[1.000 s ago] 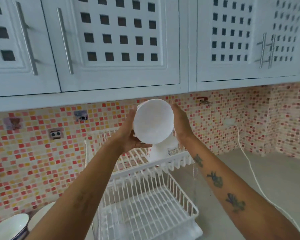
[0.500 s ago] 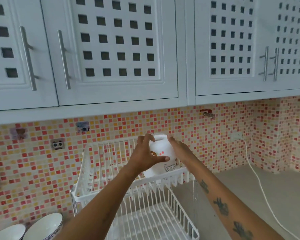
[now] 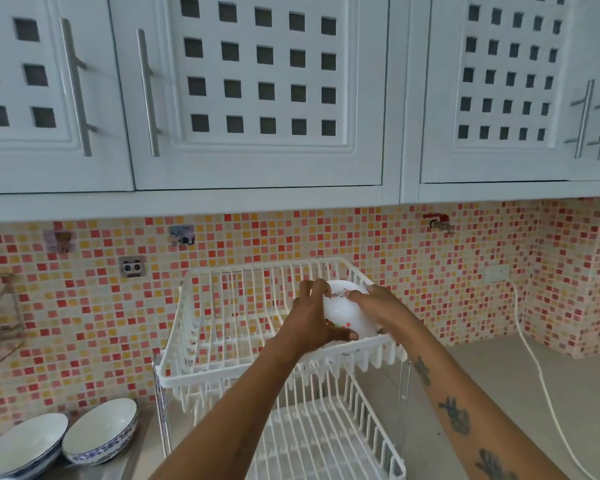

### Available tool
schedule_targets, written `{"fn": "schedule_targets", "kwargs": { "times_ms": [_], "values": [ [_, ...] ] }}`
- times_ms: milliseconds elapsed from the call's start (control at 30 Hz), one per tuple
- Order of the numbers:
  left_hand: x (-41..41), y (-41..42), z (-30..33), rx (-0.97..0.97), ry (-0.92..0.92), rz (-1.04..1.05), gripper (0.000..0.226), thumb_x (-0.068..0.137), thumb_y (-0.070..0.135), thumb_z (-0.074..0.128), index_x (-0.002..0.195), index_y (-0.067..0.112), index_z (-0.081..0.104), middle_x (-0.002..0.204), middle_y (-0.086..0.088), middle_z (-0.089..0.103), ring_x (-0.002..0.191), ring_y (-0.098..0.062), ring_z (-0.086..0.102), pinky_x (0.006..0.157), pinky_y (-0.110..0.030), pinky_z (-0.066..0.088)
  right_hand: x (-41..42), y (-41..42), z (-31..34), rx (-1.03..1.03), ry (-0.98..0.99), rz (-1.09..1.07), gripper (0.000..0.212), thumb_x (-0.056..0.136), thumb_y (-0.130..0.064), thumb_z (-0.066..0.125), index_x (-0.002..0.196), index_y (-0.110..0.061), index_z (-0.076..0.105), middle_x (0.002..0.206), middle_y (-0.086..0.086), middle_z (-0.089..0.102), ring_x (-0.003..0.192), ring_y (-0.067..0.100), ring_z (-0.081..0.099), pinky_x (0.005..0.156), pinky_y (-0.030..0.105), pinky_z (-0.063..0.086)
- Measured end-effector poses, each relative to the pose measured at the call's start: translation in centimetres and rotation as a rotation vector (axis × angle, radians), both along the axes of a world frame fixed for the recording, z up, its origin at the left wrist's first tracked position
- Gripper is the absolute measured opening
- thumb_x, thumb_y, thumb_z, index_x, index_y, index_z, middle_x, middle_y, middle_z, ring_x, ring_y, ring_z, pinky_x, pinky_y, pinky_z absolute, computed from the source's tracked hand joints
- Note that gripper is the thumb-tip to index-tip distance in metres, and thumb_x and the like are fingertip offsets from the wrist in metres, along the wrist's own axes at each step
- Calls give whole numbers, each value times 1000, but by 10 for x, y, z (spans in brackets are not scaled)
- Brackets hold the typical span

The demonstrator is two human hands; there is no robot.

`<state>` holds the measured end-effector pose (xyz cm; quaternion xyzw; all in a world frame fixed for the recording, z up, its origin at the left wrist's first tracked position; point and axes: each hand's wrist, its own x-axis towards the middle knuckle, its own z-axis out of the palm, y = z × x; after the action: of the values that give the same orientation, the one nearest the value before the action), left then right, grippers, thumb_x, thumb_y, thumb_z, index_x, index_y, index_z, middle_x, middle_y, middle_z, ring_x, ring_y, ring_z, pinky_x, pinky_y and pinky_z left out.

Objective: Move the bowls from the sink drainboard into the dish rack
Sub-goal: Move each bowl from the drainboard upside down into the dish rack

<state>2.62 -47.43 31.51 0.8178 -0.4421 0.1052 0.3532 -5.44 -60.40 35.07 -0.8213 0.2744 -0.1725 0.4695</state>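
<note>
Grip: our left hand (image 3: 312, 320) and right hand (image 3: 378, 306) curl closed around the small white patterned bowl (image 3: 347, 317).
Placement: we lower it level into the white wire dish rack (image 3: 222, 372) at 12 o'clock.

Bare, sleeveless forearms; right forearm (image 3: 454, 417) bears dark tattoos (three visible).

Both bare forearms reach forward and converge. The left hand (image 3: 314, 318) curls, thumb low, fingers spread on top. The right hand (image 3: 378, 306) lies opposite, palm inward; its forearm is tattooed.
</note>
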Motion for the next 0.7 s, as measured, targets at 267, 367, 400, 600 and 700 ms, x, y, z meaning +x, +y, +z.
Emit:
{"fn": "schedule_targets", "kwargs": {
  "times_ms": [267, 367, 400, 600, 700],
  "values": [
    [-4, 3, 2, 15, 20, 6, 85, 60, 42, 88, 124, 15, 39, 134, -7, 35, 110, -32, 54, 89, -39, 52, 5, 1, -1, -26, 32, -15, 51, 93, -40, 52, 136, -11, 48, 127, 12, 58, 105, 31, 59, 76, 34, 46],
    [-6, 5, 5, 8, 87, 1, 87, 59, 49, 86, 125, 17, 40, 136, -8, 35, 119, -32, 46, 96, -44, 48, -1, 4, 1, -24, -10, -40, 49, 92, -40, 54, 131, -11, 53, 124, 12, 60, 101, 31, 59, 80, 38, 50],
    [-8, 7, 7, 3, 113, 14, 90, 56, 56, 83, 124, 17, 41, 135, -7, 36, 122, -31, 43, 98, -45, 46, -3, 8, 2, -44, -28, -39, 49, 93, -41, 53, 130, -10, 54, 125, 12, 61, 100, 30, 59, 81, 39, 49],
    [-17, 49, 28, -214, 227, 64, 94, 59, 79, 54, 126, 13, 45, 134, -8, 46, 122, -25, 47, 97, -37, 43, -10, 47, 10, -256, -237, -106, 60, 93, -45, 51, 141, -11, 44, 150, 15, 37, 129, 36, 47, 104, 45, 39],
    [-8, 83, 38, -367, 225, 112, 53, 87, 45, 64, 124, 11, 49, 134, -8, 49, 124, -23, 48, 96, -32, 42, -3, 86, 24, -261, -401, -50, 43, 95, -36, 52, 132, -16, 52, 147, 9, 42, 131, 31, 47, 105, 44, 39]
  ]
}}
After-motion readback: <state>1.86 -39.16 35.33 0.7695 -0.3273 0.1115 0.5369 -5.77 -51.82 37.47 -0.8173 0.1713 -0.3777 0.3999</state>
